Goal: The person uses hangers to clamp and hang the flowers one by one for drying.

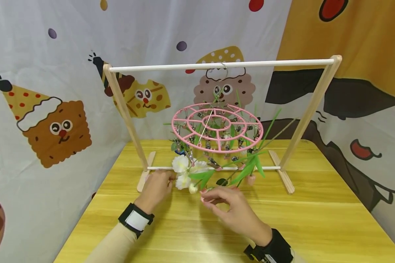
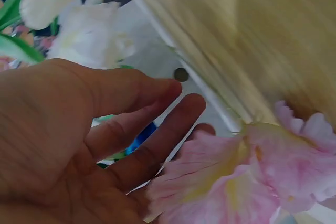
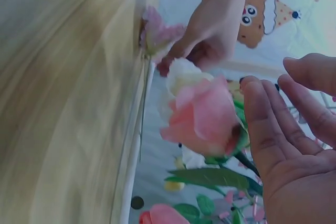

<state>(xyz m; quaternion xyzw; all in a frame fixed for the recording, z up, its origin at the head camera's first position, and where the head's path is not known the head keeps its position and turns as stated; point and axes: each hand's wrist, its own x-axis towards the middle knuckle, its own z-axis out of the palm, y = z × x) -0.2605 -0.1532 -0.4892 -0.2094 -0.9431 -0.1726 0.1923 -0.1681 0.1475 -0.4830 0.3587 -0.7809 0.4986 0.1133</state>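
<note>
My left hand [image 1: 156, 190] is low at the left of the hanging flowers, its fingers loosely bent. In the left wrist view no object shows between thumb and fingertips, and a pink ruffled flower [image 2: 220, 182] overlaps the outer fingers; whether they touch it cannot be told. White flowers [image 1: 182, 171] hang just right of that hand. My right hand [image 1: 233, 210] is below the flowers, fingers extended and thumb apart, holding nothing visible. A pink rose [image 3: 202, 119] hangs close to its fingertips. Above is a round pink clip hanger [image 1: 218, 151], with stems and leaves among its clips.
The hanger hangs by a hook from the white top rod [image 1: 171, 67] of a wooden stand. Its right post [image 1: 311, 113] and feet rest on a wooden table [image 1: 332, 219]. Behind is a cartoon-printed cloth [image 1: 85, 33]. A green stem [image 1: 273, 124] sticks out right.
</note>
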